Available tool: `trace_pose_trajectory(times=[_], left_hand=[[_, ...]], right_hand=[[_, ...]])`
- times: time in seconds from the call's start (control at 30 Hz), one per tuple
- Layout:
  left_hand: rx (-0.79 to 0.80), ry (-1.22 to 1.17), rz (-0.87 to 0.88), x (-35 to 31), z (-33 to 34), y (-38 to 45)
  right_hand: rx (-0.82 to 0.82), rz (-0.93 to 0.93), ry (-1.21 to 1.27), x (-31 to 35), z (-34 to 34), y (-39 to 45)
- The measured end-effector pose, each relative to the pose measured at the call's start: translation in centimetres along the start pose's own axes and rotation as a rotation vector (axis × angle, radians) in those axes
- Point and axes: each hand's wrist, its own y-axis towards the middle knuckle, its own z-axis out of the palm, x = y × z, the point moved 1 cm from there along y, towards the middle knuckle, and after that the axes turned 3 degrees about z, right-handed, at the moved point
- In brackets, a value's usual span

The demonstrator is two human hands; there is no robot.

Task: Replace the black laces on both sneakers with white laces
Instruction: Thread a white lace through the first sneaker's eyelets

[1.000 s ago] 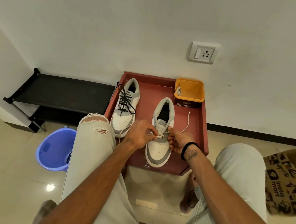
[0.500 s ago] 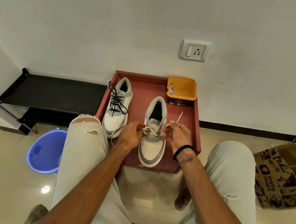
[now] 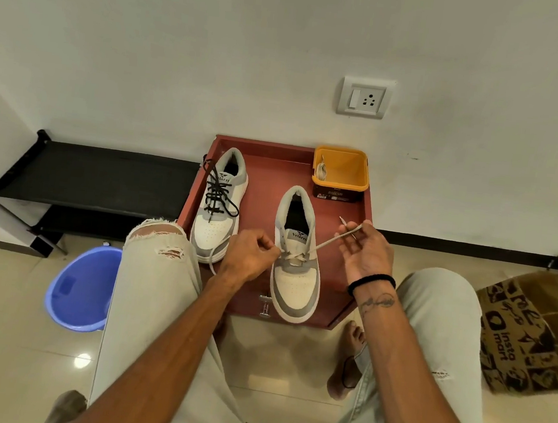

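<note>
The fingers (image 3: 269,244) of the left hand (image 3: 248,256) were curled tight, pinching one end of the white lace (image 3: 327,242) at the left eyelets of the nearer sneaker (image 3: 296,264); a loose tail of that lace trailed down past the wrist to the tray's front. Far to the left stood a low black rack (image 3: 102,175) against the wall, and in front of it, on the tiled floor, a blue plastic bucket (image 3: 80,288). Next came the person's left knee in pale ripped trousers (image 3: 156,284). Beside it sat the red tray (image 3: 267,182), carrying both shoes with toes toward the person. The left sneaker (image 3: 217,211) kept its black laces (image 3: 219,193) threaded, their ends loose. The nearer sneaker, right of it and apart from it, had white lace crossed through its lowest eyelets only. From there the lace ran taut, up and rightward, to the right hand (image 3: 364,251), which was raised palm-up with thumb and forefinger pinching the lace near its tip and the other fingers loosely bent. A black band circled that wrist. In the tray's far right corner stood an orange tub (image 3: 342,169) on a dark box, a coiled white lace (image 3: 323,172) inside it. On the wall above was a socket (image 3: 365,97). Farthest right lay a printed brown paper bag (image 3: 523,333).
</note>
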Motion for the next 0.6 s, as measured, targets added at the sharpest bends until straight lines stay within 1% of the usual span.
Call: trace_pose_trajectory(times=[0.2, 0.3, 0.37, 0.43, 0.47, 0.53, 0.6], left_hand=[[-0.02, -0.066, -0.088, 0.1, 0.1, -0.2], [-0.03, -0.051, -0.074, 0.1, -0.1, -0.2], [-0.084, -0.026, -0.022, -0.1, -0.2, -0.3], [-0.153, -0.015, 0.091, -0.7, -0.6, -0.4], [-0.127, -0.042, 0.134, -1.2, -0.8, -0.6], [0.03, -0.183, 0.175, -2.2, -0.7, -0.9], [0.151, -0.359, 0.133, -2.7, -0.1, -1.1]], right_hand=[[-0.036, 0.035, 0.075, 1.5, -0.7, 0.0], [-0.009, -0.008, 0.125, 3.3, -1.5, 0.4], [0.033, -0.053, 0.089, 4.1, -1.9, 0.4], [0.09, -0.102, -0.07, 4.0, -1.6, -0.3], [0.137, -0.126, -0.189, 3.7, -1.3, -0.7], [0.257, -0.187, -0.496, 2.6, -0.4, -2.0], [0.405, -0.255, -0.831, 1.6, 0.4, -3.2]])
